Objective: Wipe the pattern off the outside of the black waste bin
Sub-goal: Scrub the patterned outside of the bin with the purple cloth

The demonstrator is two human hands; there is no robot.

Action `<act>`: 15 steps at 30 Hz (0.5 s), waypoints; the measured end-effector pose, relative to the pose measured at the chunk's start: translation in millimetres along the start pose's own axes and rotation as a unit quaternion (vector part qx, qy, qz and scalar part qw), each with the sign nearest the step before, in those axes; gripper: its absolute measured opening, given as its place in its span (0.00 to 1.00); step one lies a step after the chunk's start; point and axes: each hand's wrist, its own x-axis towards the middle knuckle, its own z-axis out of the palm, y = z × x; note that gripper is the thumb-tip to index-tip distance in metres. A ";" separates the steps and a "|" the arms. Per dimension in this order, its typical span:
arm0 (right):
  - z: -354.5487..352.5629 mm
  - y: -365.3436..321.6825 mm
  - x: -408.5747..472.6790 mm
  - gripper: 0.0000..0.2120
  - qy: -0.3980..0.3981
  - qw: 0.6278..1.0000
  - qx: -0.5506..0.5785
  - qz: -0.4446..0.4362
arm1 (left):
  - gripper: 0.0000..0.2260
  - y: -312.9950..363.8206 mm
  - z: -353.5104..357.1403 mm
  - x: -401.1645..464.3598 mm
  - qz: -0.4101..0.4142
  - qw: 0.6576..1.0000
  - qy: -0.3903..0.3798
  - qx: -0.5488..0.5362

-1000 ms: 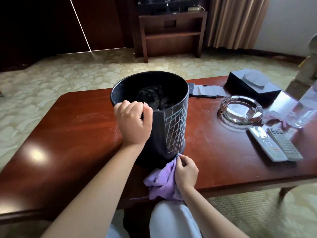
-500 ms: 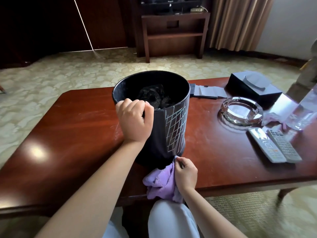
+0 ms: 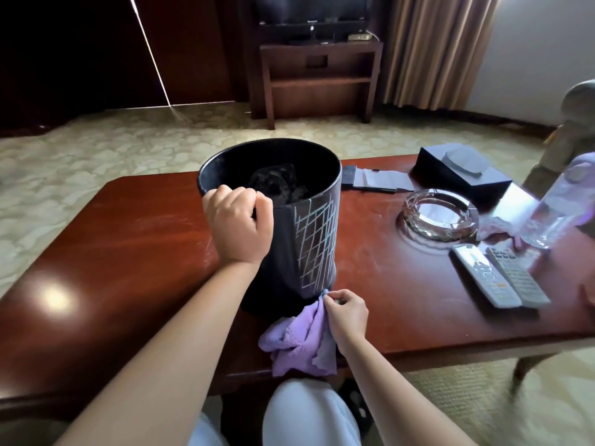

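1. Here the black waste bin [image 3: 289, 239] stands upright on the desk [image 3: 128, 252], near its front edge, with a chalky white grid pattern [image 3: 317, 243] on the wall facing right.
2. The left hand [image 3: 240, 226] has its grip curled over the near rim; that stiff rim looks the best hold, since the bin seems light and may slide or tip under rubbing.
3. The right hand [image 3: 346, 313] pinches a soft purple cloth [image 3: 297, 339] against the base of the bin, just below the pattern.
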 end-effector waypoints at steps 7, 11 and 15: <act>-1.9 0.4 2.0 0.03 -0.016 1.000 -0.004 -0.007 | 0.14 -0.1 1.6 -0.3 0.007 1.000 0.013 -0.001; -1.3 -1.6 3.5 0.02 -0.010 1.000 0.007 0.022 | 0.14 -1.2 2.4 0.2 0.000 1.000 0.011 -0.003; 1.7 -3.5 7.1 0.02 -0.006 0.998 0.018 0.054 | 0.15 -1.6 3.3 -0.9 0.003 1.000 0.018 0.001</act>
